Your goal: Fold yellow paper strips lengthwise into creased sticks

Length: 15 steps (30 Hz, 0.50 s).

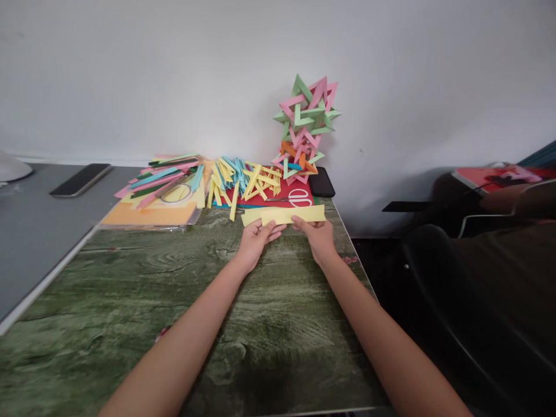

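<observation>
A yellow paper strip (284, 215) stretches level between my two hands above the far part of the table. It looks like two overlapping layers, the rear one showing at the left end. My left hand (256, 238) pinches its lower edge left of the middle, thumb on top. On the right side, my right hand (319, 234) grips the strip with thumb and fingers. Just beyond lie folded yellow strips (260, 180) and folded blue strips (237, 174). Scissors with white handles (299, 198) rest on red paper (278, 200) behind the held strip.
Interlocked paper star models (308, 113) stand at the back by the wall, beside a dark phone (322, 183). Coloured strips (163, 176) lie on an orange paper pack (150, 214). Another phone (81, 179) lies on the grey surface (39, 243) at left. A black chair (434, 278) stands at right.
</observation>
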Available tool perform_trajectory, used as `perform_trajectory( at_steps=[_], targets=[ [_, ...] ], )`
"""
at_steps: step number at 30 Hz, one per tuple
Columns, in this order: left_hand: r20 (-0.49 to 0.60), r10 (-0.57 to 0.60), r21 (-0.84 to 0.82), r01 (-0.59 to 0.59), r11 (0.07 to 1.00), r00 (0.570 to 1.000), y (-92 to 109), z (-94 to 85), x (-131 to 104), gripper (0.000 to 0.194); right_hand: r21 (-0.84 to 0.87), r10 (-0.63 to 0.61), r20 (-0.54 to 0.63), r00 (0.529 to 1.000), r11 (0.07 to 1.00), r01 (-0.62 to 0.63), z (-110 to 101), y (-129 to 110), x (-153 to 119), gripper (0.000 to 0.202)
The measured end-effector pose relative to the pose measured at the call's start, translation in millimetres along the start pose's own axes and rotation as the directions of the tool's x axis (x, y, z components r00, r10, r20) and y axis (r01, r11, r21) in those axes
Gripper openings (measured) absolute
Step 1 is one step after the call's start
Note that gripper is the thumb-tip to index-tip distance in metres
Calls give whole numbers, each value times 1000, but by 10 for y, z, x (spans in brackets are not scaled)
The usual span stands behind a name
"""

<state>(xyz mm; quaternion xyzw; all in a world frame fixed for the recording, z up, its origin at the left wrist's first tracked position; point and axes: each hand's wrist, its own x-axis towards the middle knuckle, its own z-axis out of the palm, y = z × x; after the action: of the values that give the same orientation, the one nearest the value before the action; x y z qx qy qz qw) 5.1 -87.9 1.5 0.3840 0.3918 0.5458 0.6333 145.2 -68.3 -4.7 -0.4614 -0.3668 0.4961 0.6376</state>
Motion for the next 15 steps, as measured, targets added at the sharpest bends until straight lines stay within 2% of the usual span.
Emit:
perform_trajectory(
  at_steps=[3, 8, 15],
  targets=[
    [-6, 1, 18, 0, 1000, 1000, 5, 4, -3, 28, -75, -25, -17, 1000, 997, 24, 24, -1, -33, 35],
    [-12, 20, 65, -19, 998, 1000, -5, 18, -15, 35, -73, -13, -35, 999, 997, 11, 49, 18, -54, 41],
    [-78, 10, 12, -9, 1000, 997, -11, 26, -4, 31, -98, -10, 147, 989, 995, 24, 21, -18, -60, 21]
  ],
)
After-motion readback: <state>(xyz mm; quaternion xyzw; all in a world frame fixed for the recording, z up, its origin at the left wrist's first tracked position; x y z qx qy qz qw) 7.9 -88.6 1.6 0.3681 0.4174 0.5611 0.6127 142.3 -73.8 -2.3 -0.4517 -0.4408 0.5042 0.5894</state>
